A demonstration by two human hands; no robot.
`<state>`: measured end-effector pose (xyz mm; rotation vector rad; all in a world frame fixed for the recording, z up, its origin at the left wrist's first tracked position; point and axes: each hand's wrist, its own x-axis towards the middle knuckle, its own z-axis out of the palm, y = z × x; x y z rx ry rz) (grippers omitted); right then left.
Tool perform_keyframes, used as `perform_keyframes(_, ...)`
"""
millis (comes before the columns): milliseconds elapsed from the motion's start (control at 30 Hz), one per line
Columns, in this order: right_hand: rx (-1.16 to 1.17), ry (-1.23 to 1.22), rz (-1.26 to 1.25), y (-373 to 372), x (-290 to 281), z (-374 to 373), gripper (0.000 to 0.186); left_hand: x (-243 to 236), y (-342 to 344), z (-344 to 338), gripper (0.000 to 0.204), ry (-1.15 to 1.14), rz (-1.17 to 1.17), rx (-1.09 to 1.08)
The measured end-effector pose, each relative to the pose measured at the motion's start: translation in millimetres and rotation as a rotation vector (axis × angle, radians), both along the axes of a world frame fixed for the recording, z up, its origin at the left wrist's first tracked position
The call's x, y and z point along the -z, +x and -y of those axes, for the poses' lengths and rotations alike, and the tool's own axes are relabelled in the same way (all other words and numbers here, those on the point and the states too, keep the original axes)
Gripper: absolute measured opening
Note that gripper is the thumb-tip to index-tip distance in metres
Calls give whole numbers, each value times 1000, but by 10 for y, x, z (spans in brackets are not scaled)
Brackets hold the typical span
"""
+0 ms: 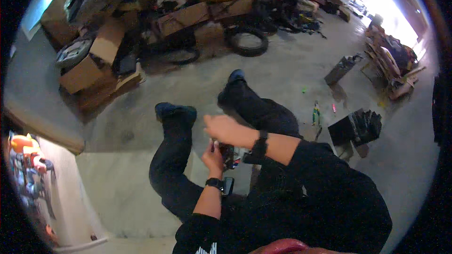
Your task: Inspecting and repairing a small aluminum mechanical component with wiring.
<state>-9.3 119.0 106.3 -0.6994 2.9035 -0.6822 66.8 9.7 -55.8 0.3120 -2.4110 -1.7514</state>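
Observation:
Between my outstretched legs, my two hands work close together. My left hand (214,159) is closed, with a small dark piece showing at its fingertips; its kind is not clear. Just above it, my right hand (222,127) is bent over with the fingers curled in, and whatever they may hold is hidden. Under the right wrist and beside the left hand lies a dark cluster of small parts (230,155) with red, white and blue bits, partly covered by my arm. A phone-like dark rectangle (228,186) sits by my left wrist.
Green-handled pliers (316,113), a pink item (334,108) and a black open box (355,129) lie on the floor to the right. A grey metal canister (343,69) stands farther off. Cardboard boxes (107,42) and tyres (247,41) line the far side.

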Motion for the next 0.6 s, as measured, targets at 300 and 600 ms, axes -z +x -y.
perform_keyframes(300, 812, -853, 72, -86, 349, -1430, 43, -167, -30, 36, 38, -53, 72, -69)
perform_keyframes(600, 837, -732, 1317, 239, 2006, -1435, 15, -195, -207, -28, 36, 27, 64, -218)
